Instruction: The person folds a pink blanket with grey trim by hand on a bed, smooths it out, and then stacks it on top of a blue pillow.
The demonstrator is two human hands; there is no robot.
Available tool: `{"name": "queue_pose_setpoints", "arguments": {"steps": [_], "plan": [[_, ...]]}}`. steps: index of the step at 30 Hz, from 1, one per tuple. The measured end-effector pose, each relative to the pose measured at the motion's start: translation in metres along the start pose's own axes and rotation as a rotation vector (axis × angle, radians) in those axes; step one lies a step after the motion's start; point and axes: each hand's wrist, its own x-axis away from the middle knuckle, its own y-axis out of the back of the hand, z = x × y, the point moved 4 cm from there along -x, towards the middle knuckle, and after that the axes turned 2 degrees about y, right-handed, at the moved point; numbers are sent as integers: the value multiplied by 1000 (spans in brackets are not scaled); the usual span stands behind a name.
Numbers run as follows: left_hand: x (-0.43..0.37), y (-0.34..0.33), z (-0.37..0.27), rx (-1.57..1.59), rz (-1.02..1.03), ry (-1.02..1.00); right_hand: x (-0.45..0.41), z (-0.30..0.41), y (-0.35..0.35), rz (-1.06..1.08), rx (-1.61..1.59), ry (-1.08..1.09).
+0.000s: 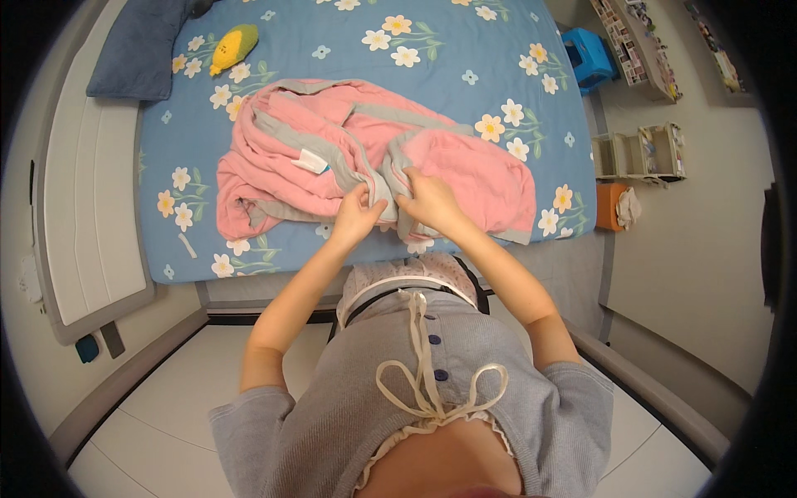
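Observation:
A rumpled pink cloth item with grey edging (473,168), perhaps a blanket or a robe, lies across the near side of the bed. My left hand (359,215) pinches a stretch of its grey edging between thumb and fingers. Close beside it, my right hand (429,198) grips another stretch of the grey edging. A white tag (311,161) sticks up from the folds, up and to the left of my left hand. The fingertips of both hands are partly hidden by the cloth.
Under the cloth is a blue floral bedsheet (461,37). A yellow and green plush toy (234,48) and a dark blue pillow (134,50) lie at the far left. Right of the bed stand an orange bin (609,207), a small shelf rack (641,152) and a blue plastic box (586,59).

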Motion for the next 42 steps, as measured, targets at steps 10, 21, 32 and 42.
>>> {"name": "queue_pose_setpoints", "arguments": {"steps": [10, 21, 32, 42], "plan": [[2, 3, -15, 36, 65, -14, 12, 17, -14, -331, 46, 27], [7, 19, -18, -36, 223, 139, 23, 38, -34, -411, -75, -194], [13, 17, 35, 304, 334, 566, 12, -4, -67, 42, -276, -392], [42, 10, 113, 147, 429, 747, 61, -36, -136, 322, 81, -667]]}}
